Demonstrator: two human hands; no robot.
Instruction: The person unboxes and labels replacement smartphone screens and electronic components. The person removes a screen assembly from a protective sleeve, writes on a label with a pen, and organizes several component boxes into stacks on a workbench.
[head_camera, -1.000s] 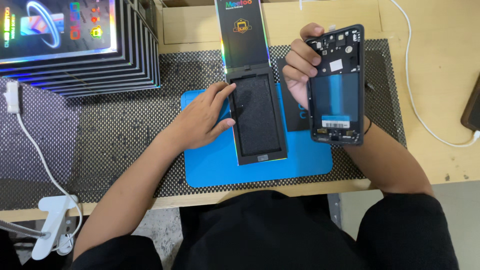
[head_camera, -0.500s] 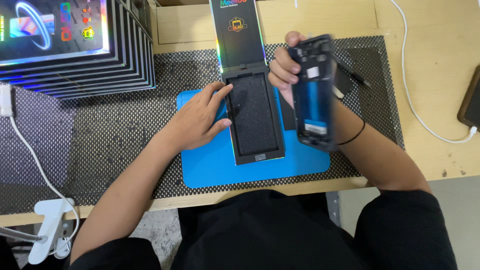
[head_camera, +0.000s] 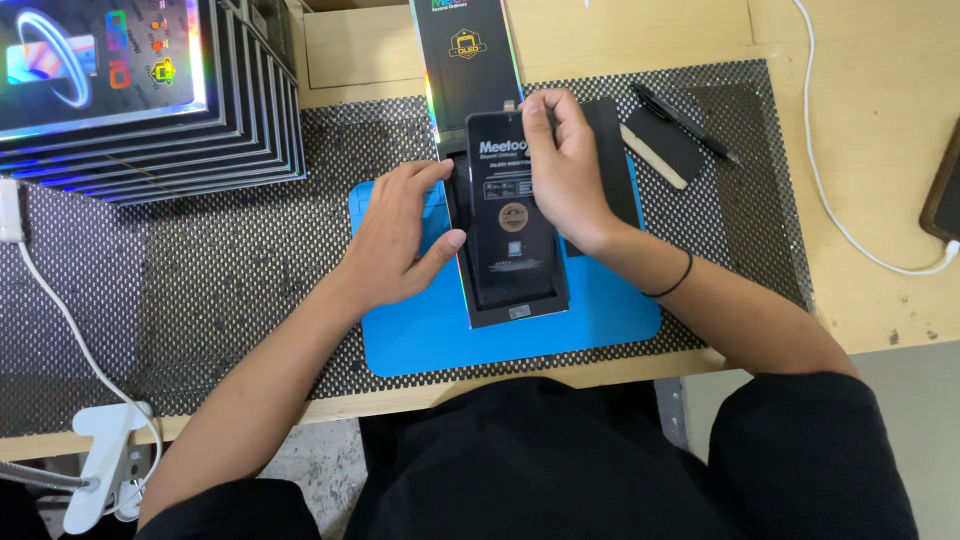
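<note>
Black phone display panel (head_camera: 512, 235) lay flat in open black box tray (head_camera: 520, 312), on blue mat (head_camera: 420, 335), at centre of bench (head_camera: 870, 180). Right hand (head_camera: 560, 165) rested on panel top edge at 12 o'clock, grip closed on panel, fingers curled over. Left hand (head_camera: 400, 235) at 9 o'clock of tray, grip apart, thumb touched tray side. Box lid (head_camera: 470, 50) at 12 o'clock. Black pen (head_camera: 685, 122) at 2 o'clock. Stack of boxes (head_camera: 150, 90) at 10 o'clock.
</note>
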